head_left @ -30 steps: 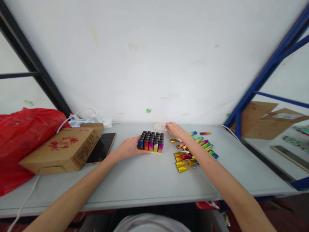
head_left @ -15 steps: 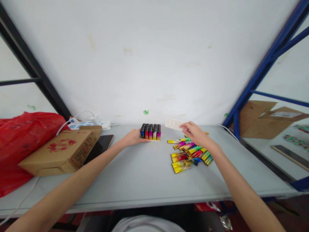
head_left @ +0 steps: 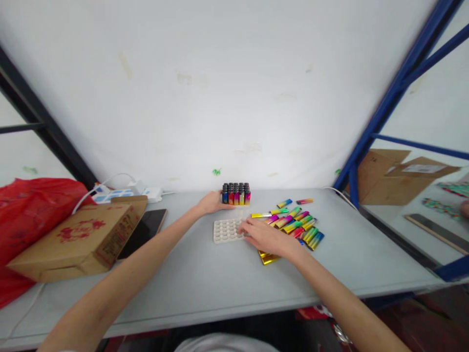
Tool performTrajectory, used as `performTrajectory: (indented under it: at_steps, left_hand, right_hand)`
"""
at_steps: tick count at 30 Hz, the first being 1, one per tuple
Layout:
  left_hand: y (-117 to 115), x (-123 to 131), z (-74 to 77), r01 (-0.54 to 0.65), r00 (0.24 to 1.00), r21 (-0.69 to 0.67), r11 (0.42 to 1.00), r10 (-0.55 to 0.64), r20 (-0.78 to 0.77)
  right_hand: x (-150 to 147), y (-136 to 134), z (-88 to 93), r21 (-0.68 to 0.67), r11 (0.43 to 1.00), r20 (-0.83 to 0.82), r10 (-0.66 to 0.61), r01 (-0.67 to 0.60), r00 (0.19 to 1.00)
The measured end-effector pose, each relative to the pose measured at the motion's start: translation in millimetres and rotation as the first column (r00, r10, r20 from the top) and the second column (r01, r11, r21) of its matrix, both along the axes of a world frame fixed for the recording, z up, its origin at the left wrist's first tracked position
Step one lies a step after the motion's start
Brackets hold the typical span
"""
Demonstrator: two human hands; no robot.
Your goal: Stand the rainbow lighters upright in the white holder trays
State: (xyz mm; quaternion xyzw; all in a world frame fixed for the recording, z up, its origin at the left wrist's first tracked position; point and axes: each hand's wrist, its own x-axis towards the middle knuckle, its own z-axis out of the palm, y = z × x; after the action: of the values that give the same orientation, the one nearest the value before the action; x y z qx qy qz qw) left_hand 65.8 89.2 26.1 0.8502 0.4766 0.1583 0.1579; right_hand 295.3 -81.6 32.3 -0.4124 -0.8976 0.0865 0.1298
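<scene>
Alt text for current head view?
The left hand touches a block of upright, black-topped multicoloured lighters, the right hand the right end of a white plastic grid tray, on a grey table. Loose shiny multicoloured pieces lie right; a brown cardboard box and red plastic bag sit left.

- Brown box (head_left: 44, 252): red print (head_left: 81, 230) on top, dark print (head_left: 115, 239) on the side, too blurry to read.
- Big carton (head_left: 386, 188): white label (head_left: 424, 168) and a small dark mark (head_left: 373, 159), too tiny to read.
</scene>
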Motion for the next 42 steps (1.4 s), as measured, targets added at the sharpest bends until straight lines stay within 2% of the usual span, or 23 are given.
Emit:
performTrajectory:
  at_steps: [3, 7, 11, 13, 16, 20, 24, 26, 29, 31, 33, 35, 36, 38, 42]
  left_hand:
    - [-4, -2, -0.3, -0.004, 0.999, 0.02, 1.0, 0.005, -0.031]
    - [-9, 0, 1.0, 0.015, 0.999, 0.015, 1.0, -0.014, -0.032]
    - [-14, 1, 2.7, -0.023, 0.998, -0.004, 1.0, 0.023, -0.053]
    - [-19, -2, 1.2, -0.037, 0.997, -0.009, 0.999, 0.036, -0.067]
    - [-32, -15, -3.3, -0.074, 0.996, -0.012, 0.997, 0.074, -0.052]
    - [-62, -45, -4.6, 0.045, 0.998, -0.038, 0.998, -0.044, 0.045]
    - [-93, -69, -0.8, 0.185, 0.982, -0.102, 0.977, -0.18, 0.064]
    - [-103, -73, -1.2, 0.215, 0.976, -0.062, 0.975, -0.212, 0.049]
    - [-109, -69, -4.0, 0.221, 0.975, -0.015, 0.975, -0.221, -0.007]
    - [-109, -64, -5.5, 0.212, 0.977, 0.0, 0.977, -0.212, -0.019]
    - [-109, -61, -6.1, 0.205, 0.978, 0.005, 0.979, -0.205, -0.031]
    - [-110, -59, -6.5, 0.196, 0.979, 0.008, 0.981, -0.195, -0.053]
    - [-110, -58, -7.0, 0.189, 0.98, 0.014, 0.982, -0.188, -0.063]
    - [-112, -56, -8.8, 0.179, 0.982, 0.037, 0.983, -0.176, -0.073]
    - [-113, -51, -14.2, 0.183, 0.983, 0.074, 0.98, -0.18, -0.04]
  right_hand:
    - [2, 3, -0.4, -0.052, 0.999, -0.059, 0.01, -0.013, 0.998]
    - [16, 5, 8.8, -0.067, 0.997, -0.137, 0.017, -0.026, 0.99]
    - [42, 27, 18.4, -0.006, 0.991, -0.229, -0.131, 0.133, 0.965]
    - [54, 42, 15.8, 0.032, 0.978, -0.174, -0.196, 0.204, 0.965]
    - [62, 62, 2.3, 0.024, 0.97, -0.049, -0.242, 0.244, 0.969]
    - [58, 70, -13.5, -0.01, 0.968, -0.046, -0.252, 0.251, 0.967]
    - [56, 63, -12.6, 0.022, 0.968, -0.229, -0.24, 0.251, 0.944]
    - [56, 60, -8.3, -0.008, 0.961, -0.354, -0.261, 0.276, 0.898]
    - [54, 61, 0.1, -0.145, 0.95, -0.55, -0.309, 0.276, 0.776]
    - [47, 66, 6.0, -0.26, 0.941, -0.689, -0.337, 0.216, 0.641]
    - [38, 70, 10.5, -0.35, 0.927, -0.805, -0.369, 0.131, 0.465]
    - [26, 72, 12.0, -0.398, 0.915, -0.864, -0.396, 0.06, 0.312]
    - [21, 72, 11.2, -0.412, 0.911, -0.875, -0.407, 0.038, 0.262]
    - [11, 70, 7.0, -0.436, 0.9, -0.873, -0.425, 0.008, 0.238]
    - [-3, 59, -5.0, -0.478, 0.874, -0.842, -0.427, -0.089, 0.33]
